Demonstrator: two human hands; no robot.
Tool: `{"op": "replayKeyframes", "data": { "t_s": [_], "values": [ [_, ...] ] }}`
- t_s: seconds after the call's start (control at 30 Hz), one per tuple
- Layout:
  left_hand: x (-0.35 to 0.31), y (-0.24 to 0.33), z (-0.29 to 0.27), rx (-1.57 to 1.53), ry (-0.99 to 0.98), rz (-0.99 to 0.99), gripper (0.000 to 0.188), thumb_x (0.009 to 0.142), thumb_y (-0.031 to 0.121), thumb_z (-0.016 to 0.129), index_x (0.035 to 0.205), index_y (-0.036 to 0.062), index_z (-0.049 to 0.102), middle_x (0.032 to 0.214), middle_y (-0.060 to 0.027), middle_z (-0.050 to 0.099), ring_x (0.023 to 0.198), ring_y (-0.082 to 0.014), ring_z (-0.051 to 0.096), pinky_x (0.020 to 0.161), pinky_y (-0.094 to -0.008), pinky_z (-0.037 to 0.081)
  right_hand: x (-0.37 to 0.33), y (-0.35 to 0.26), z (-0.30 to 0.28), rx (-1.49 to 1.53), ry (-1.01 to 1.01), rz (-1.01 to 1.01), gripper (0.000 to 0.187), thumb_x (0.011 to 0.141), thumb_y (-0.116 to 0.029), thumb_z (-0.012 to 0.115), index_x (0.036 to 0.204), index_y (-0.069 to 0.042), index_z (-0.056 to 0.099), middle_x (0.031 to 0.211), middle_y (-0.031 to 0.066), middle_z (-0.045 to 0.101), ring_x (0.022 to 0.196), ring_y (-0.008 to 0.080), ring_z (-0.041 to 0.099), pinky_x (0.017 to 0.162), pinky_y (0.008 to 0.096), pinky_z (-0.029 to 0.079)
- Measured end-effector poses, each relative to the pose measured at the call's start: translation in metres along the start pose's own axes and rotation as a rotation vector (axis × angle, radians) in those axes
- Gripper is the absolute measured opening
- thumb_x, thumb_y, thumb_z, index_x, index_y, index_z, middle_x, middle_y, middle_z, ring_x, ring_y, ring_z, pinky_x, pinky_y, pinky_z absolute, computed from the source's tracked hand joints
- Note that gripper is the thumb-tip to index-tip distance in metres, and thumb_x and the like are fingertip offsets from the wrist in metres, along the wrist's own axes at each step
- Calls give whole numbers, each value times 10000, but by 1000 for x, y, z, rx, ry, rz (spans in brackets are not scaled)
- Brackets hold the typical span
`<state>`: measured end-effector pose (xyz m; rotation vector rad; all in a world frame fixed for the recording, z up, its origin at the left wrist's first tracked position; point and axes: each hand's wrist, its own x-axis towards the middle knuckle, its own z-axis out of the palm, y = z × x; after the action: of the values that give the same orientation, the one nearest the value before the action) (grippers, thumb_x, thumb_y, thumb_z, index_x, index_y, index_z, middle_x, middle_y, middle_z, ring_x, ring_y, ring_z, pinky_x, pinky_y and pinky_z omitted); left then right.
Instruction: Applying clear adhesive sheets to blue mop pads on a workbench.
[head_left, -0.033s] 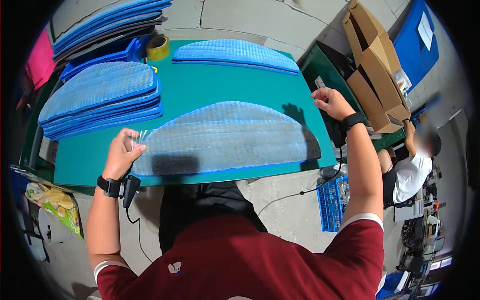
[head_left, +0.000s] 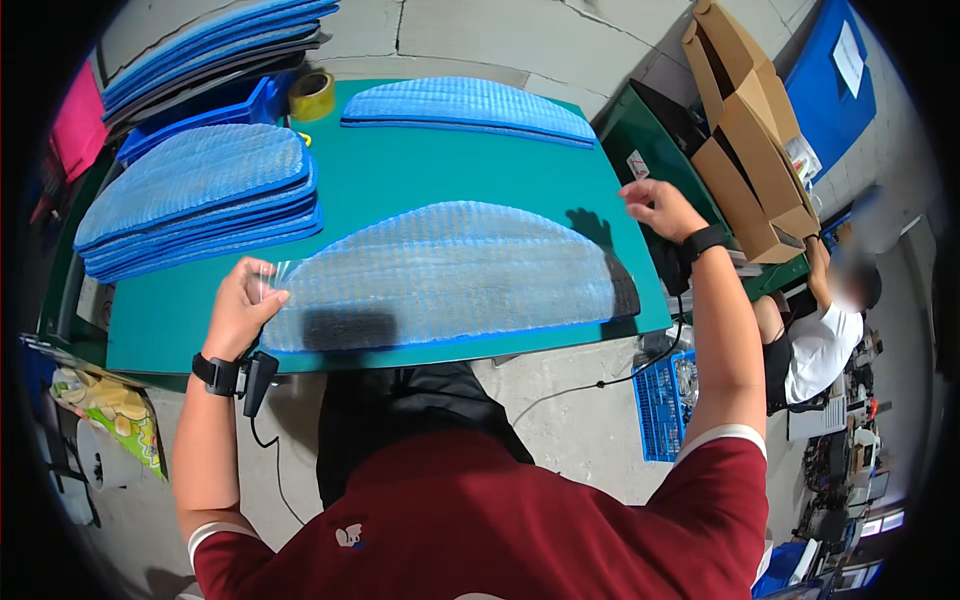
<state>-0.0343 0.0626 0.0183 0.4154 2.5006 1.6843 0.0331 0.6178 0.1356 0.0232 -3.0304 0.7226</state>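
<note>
Head view: a blue half-round pad (head_left: 450,275) in clear film lies flat on the green table (head_left: 400,170). The left hand (head_left: 240,310) pinches its left corner; the right hand (head_left: 660,207) hovers above the right end, fingers loosely spread.

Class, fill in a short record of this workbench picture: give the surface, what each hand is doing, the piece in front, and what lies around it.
Surface: green table
Left hand: pinches a clear film corner at the left end of the half-round blue pad
Right hand: raised above the pad's right end, touching nothing
Pad: lies flat, sheathed in clear film
Stack of blue pads: rear left
Single blue pad: rear centre
Tape roll: rear edge
Cardboard boxes: right
</note>
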Motion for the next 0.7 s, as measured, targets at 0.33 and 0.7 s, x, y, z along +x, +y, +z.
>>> {"op": "replayKeyframes", "data": {
  "t_s": [0.33,0.7],
  "values": [
    [1,2,-1,-36,-42,-13,294,736,34,657,976,33,489,691,32,481,619,-34,435,564,-176,361,-21,43,36,141,-213,415,620,781,-572,521,951,14,632,799,100,628,877,222,553,887,342,362],
    [3,-2,-5,-25,-67,5,297,740,59,689,956,42,487,685,30,504,636,-39,472,572,-193,393,-46,31,13,-198,58,284,159,750,-130,613,725,27,615,587,64,569,541,109,515,530,267,427]
  ]
}}
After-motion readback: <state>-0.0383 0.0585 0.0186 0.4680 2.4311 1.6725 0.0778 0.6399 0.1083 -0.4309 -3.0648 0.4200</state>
